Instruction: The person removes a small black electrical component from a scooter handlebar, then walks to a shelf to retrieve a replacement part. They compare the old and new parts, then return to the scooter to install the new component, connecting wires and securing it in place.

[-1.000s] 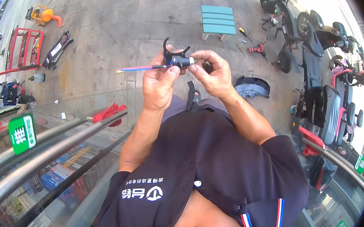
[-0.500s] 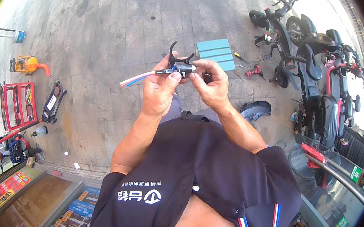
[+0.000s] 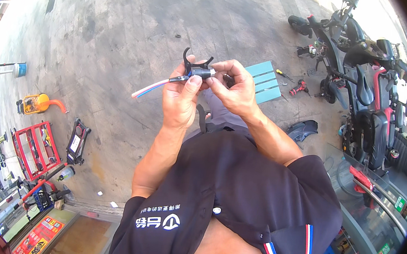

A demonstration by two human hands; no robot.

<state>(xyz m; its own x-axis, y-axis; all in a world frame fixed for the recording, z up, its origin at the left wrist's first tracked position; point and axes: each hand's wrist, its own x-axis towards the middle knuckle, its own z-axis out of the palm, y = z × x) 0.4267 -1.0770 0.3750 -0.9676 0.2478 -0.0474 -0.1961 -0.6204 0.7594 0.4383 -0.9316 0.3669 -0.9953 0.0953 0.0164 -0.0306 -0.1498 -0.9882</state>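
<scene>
In front of my waist is a black cylindrical part [image 3: 200,73] with a pale, silvery end. A black bracket [image 3: 187,61] with curved prongs stands up from its far side. Pink, white and blue wires [image 3: 150,88] trail from it to the left. My left hand [image 3: 179,101] is closed round the part, thumb pressed on its near side. With thumb and fingers pinched, my right hand [image 3: 240,91] grips the pale end. Something dark shows partly behind the right fingers, too hidden to name.
On the paved floor ahead right lie a teal slatted board [image 3: 266,84], a yellow-handled screwdriver [image 3: 284,74] and a red power drill [image 3: 298,88]. Electric scooters [image 3: 367,95] stand at the right. Leftward are a red metal frame [image 3: 35,150], a black floor jack [image 3: 77,142] and a yellow-orange machine [image 3: 35,104].
The view has turned, so floor things appear shifted. Both hands keep hold of the black part, which is slightly turned, its pale end a little higher.
</scene>
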